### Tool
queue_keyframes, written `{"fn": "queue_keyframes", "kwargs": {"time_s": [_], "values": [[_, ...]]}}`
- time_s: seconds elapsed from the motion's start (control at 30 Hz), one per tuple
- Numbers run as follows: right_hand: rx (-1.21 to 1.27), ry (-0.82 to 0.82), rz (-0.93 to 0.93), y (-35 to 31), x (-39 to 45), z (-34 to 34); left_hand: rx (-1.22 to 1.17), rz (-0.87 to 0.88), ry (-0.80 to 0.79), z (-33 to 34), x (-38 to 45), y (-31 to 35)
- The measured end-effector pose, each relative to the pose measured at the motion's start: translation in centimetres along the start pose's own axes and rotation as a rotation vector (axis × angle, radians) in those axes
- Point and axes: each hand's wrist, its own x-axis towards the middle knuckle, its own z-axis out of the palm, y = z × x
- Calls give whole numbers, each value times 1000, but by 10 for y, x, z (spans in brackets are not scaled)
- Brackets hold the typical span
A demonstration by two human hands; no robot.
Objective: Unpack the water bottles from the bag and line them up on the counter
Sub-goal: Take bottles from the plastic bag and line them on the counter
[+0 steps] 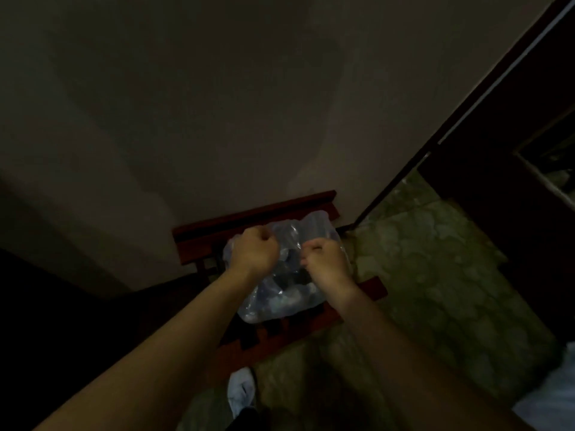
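A clear plastic bag (281,293) holding several water bottles rests on a red-brown wooden slatted chair (255,217) against the wall. My left hand (253,251) is fisted on the bag's upper left edge. My right hand (325,262) pinches the plastic at the upper right. The two hands sit close together over the bag's top. The bottles show only as dim bluish shapes through the plastic, and the scene is very dark.
A plain wall (217,104) rises behind the chair. Mottled greenish stone floor (435,275) spreads to the right. A dark door frame (466,119) and dark furniture stand at the right. A foot in a pale sock (241,390) is below the chair.
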Motion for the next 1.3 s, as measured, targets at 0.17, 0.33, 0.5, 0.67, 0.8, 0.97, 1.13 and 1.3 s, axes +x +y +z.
{"fn": "queue_keyframes", "kwargs": {"time_s": [0.17,0.33,0.5,0.67,0.8,0.97,1.13,1.3], "values": [[-120,-111,91,33,62,10,8,-81,-148,34,49,-29],[-264,-240,124,70,100,32,76,-114,-169,53,74,-65],[-371,-359,113,101,131,60,77,-157,-168,75,87,-94],[-562,-491,98,121,154,70,108,-102,-202,103,95,-107],[-734,-642,89,141,168,82,229,-100,-217,113,102,-118],[-811,-666,134,162,172,96,366,-86,-221,118,105,-125],[-939,-550,141,181,179,95,473,-228,-252,124,113,-131],[-997,-513,50,186,184,93,540,-293,-275,128,116,-137]]}}
